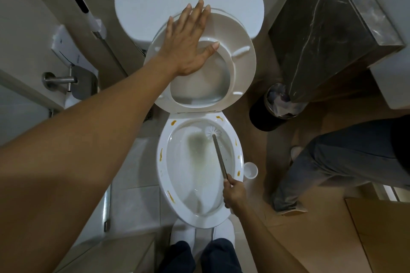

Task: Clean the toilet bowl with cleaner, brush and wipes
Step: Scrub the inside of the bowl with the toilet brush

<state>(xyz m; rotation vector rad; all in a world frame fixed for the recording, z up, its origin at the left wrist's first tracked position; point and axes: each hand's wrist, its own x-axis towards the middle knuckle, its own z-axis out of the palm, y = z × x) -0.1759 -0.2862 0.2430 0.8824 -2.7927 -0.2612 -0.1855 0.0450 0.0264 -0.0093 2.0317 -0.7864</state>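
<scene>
The toilet bowl (pixel 200 213) is sitting in the middle of the view, and everything else is placed around it. Its seat (pixel 241 66) and lid are standing raised behind the bowl, leaning back toward the tank (pixel 144 6). The left hand (pixel 188 37) is lying flat against the raised seat, fingers straight and spread, thumb reaching across the seat's opening; it is holding nothing. The right hand (pixel 234 193) is curling around the near end of the brush (pixel 218 153) at the bowl's right rim. The brush handle is slanting up and away into the bowl, and its white bristle head is resting against the inner wall at the far right of the basin. Murky water is lying in the bottom of the bowl, and orange-yellow smears are dotting the rim on both sides.

A small white cup (pixel 250 169) is standing on the floor just right of the bowl. A bin (pixel 277 104) is standing farther right and behind. Another person's leg (pixel 332 162) is showing to the right of the bowl. A wall-mounted paper holder (pixel 66 82) is hanging to the left.
</scene>
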